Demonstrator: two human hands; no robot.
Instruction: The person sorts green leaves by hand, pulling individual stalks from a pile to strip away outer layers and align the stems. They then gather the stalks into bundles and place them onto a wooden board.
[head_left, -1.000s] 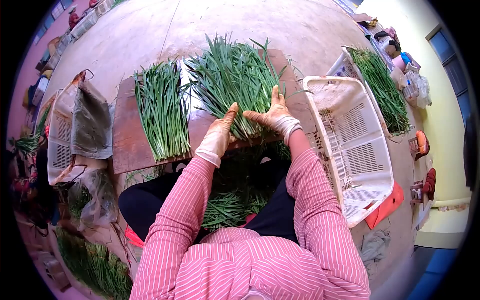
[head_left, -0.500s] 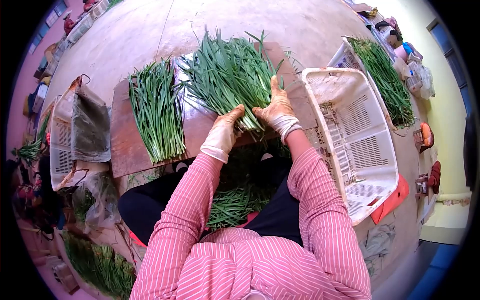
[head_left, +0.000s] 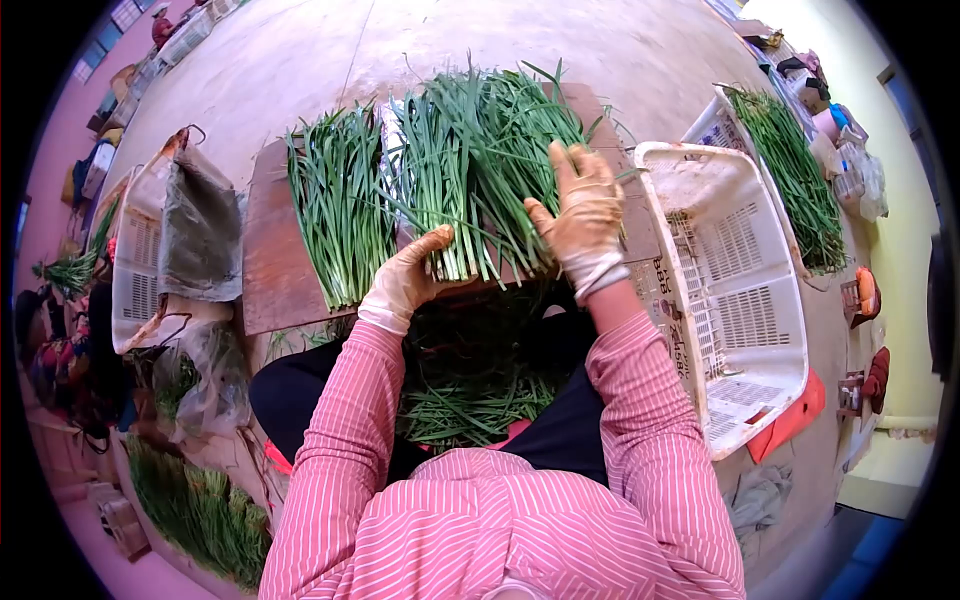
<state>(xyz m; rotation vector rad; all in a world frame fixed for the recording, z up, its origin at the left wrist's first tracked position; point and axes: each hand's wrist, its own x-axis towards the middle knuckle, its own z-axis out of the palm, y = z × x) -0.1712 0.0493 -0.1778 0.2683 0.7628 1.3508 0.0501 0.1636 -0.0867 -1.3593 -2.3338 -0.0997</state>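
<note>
A wide pile of green garlic chives (head_left: 500, 160) lies on the brown board (head_left: 270, 290), its pale cut ends toward me. My left hand (head_left: 405, 280), in a stained whitish glove, rests at the left side of those cut ends. Its thumb stretches out along the stalks, while its other fingers are partly hidden beneath. My right hand (head_left: 583, 210), gloved too, lies against the pile's right side with fingers spread and thumb apart. To the left, a separate neat bundle of chives (head_left: 345, 215) sits on the board, with a strip of shiny wrap (head_left: 392, 130) between it and the pile.
A white plastic basket (head_left: 745, 300) stands at my right, with another basket of chives (head_left: 790, 180) behind it. At my left is a basket (head_left: 135, 270) draped with a grey cloth (head_left: 200, 230). Loose leaves (head_left: 470, 410) lie between my legs. More chives (head_left: 200, 510) are at lower left.
The pile has spread out on the board, its stalks straighter. My left hand has moved left and down from the stalks; my right hand has loosened and shifted right. The view has turned slightly.
</note>
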